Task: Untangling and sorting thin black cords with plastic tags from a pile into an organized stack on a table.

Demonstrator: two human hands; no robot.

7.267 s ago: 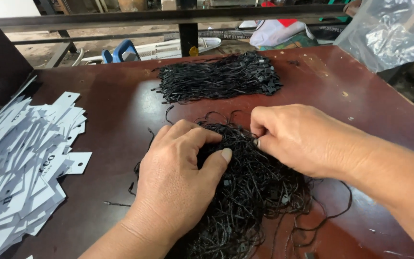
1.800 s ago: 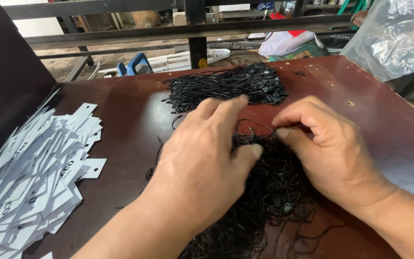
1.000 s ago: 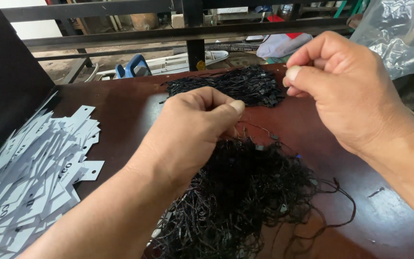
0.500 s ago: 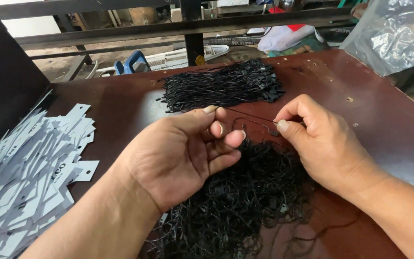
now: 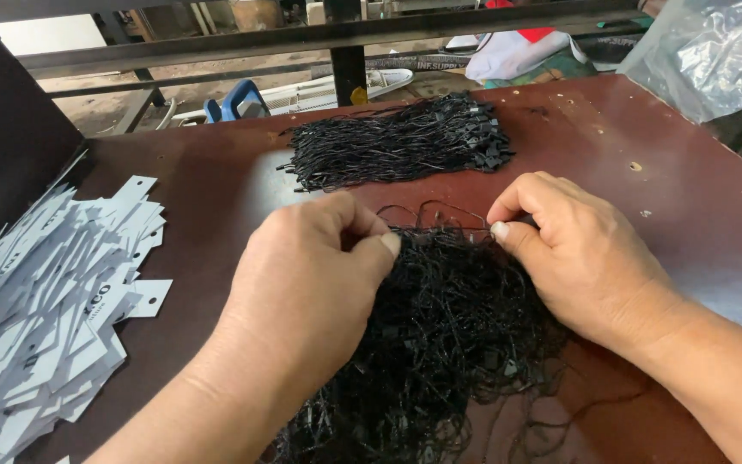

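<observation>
A tangled heap of black string loops [image 5: 440, 344] lies on the dark red-brown table [image 5: 216, 189] right in front of me. My left hand [image 5: 302, 292] rests on the heap's left side, thumb and fingers pinched at its top edge. My right hand [image 5: 577, 258] sits on the heap's right side, thumb and forefinger pinched on a thin black strand that arches between both hands. Farther back lies a neat, straightened bundle of black strings [image 5: 397, 142].
A spread pile of white paper tags [image 5: 36, 318] with punched holes covers the table's left side. A dark board [image 5: 2, 137] stands at far left. A clear plastic bag [image 5: 706, 51] sits at the back right, with a metal rail [image 5: 319, 34] behind the table.
Both hands have come back down onto the tangled heap after the right hand lifted a strand up toward the neat bundle. The hands now pinch at the heap's top edge.
</observation>
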